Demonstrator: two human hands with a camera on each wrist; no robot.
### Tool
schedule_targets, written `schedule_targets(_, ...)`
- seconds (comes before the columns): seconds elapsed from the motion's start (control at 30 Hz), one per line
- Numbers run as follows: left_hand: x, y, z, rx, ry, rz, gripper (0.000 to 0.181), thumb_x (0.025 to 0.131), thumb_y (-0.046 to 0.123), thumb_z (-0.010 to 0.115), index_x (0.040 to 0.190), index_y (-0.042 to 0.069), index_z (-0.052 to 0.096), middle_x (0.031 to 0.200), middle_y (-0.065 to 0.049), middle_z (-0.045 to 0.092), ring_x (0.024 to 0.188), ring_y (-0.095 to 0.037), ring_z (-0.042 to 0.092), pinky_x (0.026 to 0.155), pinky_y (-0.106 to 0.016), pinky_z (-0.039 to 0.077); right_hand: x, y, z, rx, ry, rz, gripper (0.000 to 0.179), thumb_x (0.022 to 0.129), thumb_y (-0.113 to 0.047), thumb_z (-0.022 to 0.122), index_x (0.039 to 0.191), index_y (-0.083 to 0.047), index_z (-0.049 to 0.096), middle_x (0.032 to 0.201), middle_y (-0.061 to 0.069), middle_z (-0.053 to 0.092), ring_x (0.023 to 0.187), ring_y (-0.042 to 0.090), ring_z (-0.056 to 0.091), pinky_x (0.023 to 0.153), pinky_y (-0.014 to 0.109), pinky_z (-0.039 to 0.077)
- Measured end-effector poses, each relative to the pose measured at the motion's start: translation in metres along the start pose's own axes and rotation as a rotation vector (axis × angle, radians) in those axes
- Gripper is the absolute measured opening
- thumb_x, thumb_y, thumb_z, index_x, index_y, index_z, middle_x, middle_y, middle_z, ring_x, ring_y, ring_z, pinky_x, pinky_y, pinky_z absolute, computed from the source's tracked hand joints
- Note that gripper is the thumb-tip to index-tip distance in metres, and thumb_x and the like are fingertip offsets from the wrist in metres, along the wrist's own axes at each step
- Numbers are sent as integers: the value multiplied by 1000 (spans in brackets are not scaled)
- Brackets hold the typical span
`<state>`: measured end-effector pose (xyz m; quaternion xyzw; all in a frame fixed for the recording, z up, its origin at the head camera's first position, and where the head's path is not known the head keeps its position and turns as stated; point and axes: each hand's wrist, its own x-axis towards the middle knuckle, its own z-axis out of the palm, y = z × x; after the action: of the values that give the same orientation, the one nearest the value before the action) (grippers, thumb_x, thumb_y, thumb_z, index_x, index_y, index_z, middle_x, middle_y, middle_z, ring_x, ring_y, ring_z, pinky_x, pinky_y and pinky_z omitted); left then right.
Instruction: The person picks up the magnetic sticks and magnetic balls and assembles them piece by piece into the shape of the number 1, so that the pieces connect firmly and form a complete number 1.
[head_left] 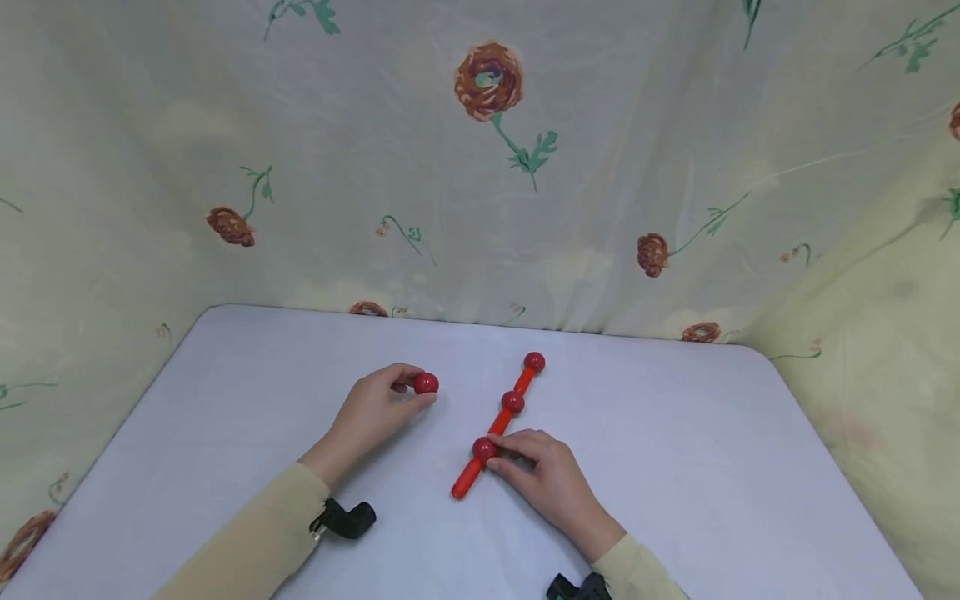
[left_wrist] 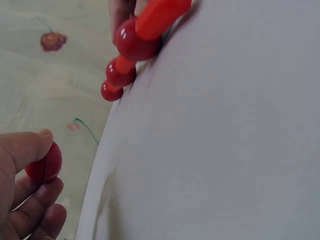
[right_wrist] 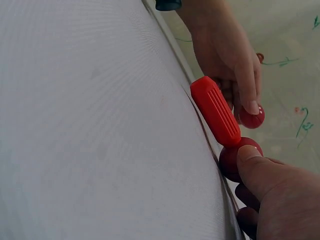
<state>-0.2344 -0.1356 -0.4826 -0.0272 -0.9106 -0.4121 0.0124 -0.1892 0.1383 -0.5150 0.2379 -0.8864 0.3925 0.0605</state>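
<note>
A straight chain of dark red balls and bright red rods lies on the white table, slanting away from me. Its balls are the far ball (head_left: 534,362), the middle ball (head_left: 513,402) and the near ball (head_left: 484,449). A grooved rod (right_wrist: 216,111) sticks out of the near ball, its other end free. My right hand (head_left: 551,479) pinches that near ball between thumb and fingers. To the left of the chain, my left hand (head_left: 378,408) holds a loose red ball (left_wrist: 45,162) between thumb and fingertips, apart from the chain.
The white table (head_left: 675,450) has rounded far corners. Behind and beside it hangs a pale curtain (head_left: 337,142) printed with brown flowers. Black wrist cameras sit on the left wrist (head_left: 345,518) and right wrist (head_left: 579,587).
</note>
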Motion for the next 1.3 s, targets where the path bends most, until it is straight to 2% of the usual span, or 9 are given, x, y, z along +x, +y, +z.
schedule_targets(0.17, -27, -4, -4, -2, -15, -10, 47, 84, 41, 78, 124, 19, 66, 108, 6, 66, 102, -17, 58, 79, -36, 52, 0, 0, 0, 3, 0, -3, 35, 84, -30, 80, 118, -24, 74, 102, -23, 66, 95, 0, 60, 82, 28, 52)
schedule_targets(0.3, -45, -7, -2, -8, -13, 30, 47, 84, 39, 79, 126, 22, 65, 103, 10, 65, 98, -14, 58, 80, -36, 50, 0, 0, 0, 5, 5, -11, 35, 84, -29, 81, 117, -24, 74, 102, -23, 66, 95, 1, 60, 83, 28, 52)
schedule_targets(0.53, -72, -4, 4, -64, -53, 50, 38, 81, 35, 81, 116, 27, 67, 96, 16, 62, 93, -11, 57, 78, -33, 50, 1, 1, -1, 5, 5, -7, 33, 84, -31, 80, 116, -24, 75, 103, -24, 66, 95, 0, 60, 82, 27, 53)
schedule_targets(0.87, -82, -8, 11, -43, -65, 72, 33, 81, 33, 82, 108, 27, 64, 96, 17, 61, 90, -7, 56, 80, -34, 50, 1, 1, 0, 9, -4, 9, 34, 84, -33, 79, 117, -26, 74, 103, -23, 67, 97, 0, 60, 84, 28, 52)
schedule_targets(1.3, -86, -10, 14, -15, -93, 130, 31, 79, 30, 83, 102, 28, 62, 94, 17, 60, 88, -5, 55, 79, -34, 52, 1, -1, -1, -10, -3, 10, 37, 85, -31, 79, 120, -24, 73, 103, -20, 67, 98, 0, 60, 85, 28, 52)
